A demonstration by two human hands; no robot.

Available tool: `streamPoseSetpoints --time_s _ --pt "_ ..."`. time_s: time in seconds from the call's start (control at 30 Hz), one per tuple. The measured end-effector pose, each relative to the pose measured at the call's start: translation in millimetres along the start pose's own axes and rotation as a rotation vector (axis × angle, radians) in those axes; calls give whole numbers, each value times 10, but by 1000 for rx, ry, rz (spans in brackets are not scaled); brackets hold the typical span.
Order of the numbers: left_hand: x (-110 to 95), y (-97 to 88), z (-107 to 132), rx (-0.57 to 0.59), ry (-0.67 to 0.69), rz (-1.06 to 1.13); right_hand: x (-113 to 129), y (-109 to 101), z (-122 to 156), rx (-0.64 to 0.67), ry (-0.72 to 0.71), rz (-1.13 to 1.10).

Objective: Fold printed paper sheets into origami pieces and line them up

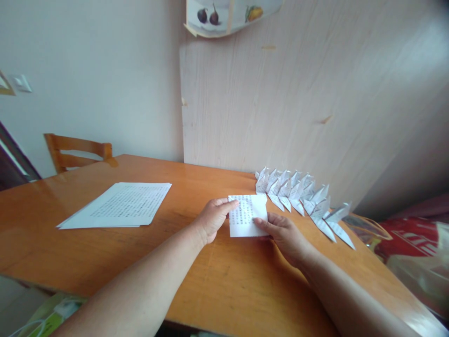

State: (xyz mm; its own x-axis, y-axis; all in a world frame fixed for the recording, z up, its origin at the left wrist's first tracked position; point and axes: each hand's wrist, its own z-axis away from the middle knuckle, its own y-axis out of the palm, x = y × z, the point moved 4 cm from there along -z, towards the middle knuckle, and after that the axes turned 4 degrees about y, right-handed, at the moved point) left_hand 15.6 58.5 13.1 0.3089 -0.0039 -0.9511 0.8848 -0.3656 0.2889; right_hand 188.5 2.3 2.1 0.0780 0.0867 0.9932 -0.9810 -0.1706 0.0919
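Observation:
A small folded sheet of printed paper point(247, 216) lies on the orange wooden table point(105, 252). My left hand point(212, 219) pinches its left edge, thumb on top near the upper corner. My right hand point(286, 236) presses on its lower right corner with fingers held together. Just behind and to the right runs a row of several folded paper cranes point(301, 196), reaching toward the table's right edge.
A stack of printed sheets point(121, 205) lies at the left of the table. A wooden chair point(75, 152) stands behind the far left side. A pale wood panel point(298, 93) backs the table. A red bag point(414, 243) sits off the right edge.

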Motion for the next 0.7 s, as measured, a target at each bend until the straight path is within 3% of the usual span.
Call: streamPoseSetpoints --time_s 0.27,0.53,0.7 --pt "33 -35 -31 -43 6 8 -5 29 -1 14 -5 -9" --pt "86 19 15 125 -65 118 32 49 16 5 -22 6" --pt "77 18 24 127 -60 105 23 71 13 21 -25 -25"
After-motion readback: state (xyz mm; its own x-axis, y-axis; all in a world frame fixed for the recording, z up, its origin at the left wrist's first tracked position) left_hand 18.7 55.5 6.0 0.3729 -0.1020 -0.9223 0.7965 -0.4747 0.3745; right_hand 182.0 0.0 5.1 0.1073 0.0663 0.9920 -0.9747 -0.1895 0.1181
